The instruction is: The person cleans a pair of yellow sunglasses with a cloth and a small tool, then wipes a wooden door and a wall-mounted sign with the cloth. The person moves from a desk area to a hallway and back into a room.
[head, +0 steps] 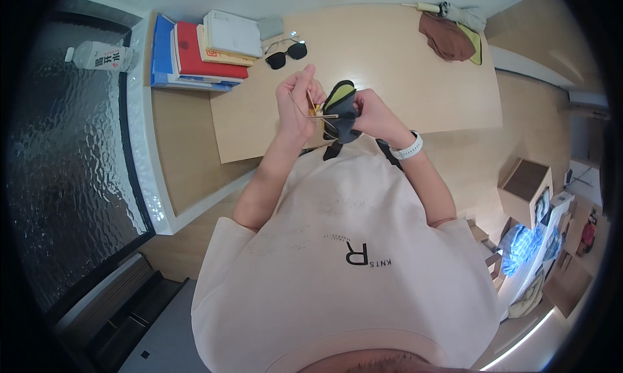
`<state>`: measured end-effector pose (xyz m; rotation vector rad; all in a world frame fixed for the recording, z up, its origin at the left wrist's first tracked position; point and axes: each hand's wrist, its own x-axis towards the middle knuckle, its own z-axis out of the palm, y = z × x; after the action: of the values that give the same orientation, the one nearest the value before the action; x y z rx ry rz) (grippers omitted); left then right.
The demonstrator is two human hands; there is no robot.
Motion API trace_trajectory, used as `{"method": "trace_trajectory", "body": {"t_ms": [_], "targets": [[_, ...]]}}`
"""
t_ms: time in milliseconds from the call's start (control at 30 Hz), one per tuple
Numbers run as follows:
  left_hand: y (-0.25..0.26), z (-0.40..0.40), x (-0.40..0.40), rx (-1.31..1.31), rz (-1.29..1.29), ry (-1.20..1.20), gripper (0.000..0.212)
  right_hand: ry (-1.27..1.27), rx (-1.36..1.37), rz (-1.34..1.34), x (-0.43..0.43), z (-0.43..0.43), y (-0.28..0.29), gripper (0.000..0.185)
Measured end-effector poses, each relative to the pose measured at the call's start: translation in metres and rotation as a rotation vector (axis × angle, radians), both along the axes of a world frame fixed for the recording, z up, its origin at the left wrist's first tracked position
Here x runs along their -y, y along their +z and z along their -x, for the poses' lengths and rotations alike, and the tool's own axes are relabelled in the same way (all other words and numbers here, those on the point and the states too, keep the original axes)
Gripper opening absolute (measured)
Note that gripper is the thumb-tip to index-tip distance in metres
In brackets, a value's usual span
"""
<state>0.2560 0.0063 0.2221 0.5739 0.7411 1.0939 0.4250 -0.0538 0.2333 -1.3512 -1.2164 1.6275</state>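
My left hand [297, 103] grips what looks like a pair of glasses with thin gold-coloured temples [327, 116]. A small amber-yellow part shows by the fingers; most of the frame is hidden. Close beside it, my right hand [377, 112] holds a soft dark grey pouch [346, 111] with a yellow-green lining that shows at its top. One thin temple crosses in front of the pouch; whether any of the glasses is inside I cannot tell. Both hands are above the near edge of the wooden desk [389, 81].
Dark sunglasses [286, 56] lie beside clear-lensed glasses [278, 43] on the desk. Books and folders [209, 49] are stacked at the left. A brown cloth [445, 37] and a folded umbrella [462, 17] lie far right. A water bottle [100, 56] rests on the textured glass panel [68, 144].
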Motion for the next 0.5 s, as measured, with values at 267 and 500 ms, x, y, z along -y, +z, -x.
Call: {"method": "trace_trajectory", "body": {"t_ms": [267, 500], "targets": [[0.005, -0.005, 0.010, 0.023, 0.055, 0.028, 0.043, 0.097, -0.091, 0.009, 0.010, -0.014, -0.028, 0.017], [0.009, -0.031, 0.017, -0.005, 0.011, 0.018, 0.043, -0.033, -0.110, -0.010, 0.021, -0.013, -0.015, 0.019]]}}
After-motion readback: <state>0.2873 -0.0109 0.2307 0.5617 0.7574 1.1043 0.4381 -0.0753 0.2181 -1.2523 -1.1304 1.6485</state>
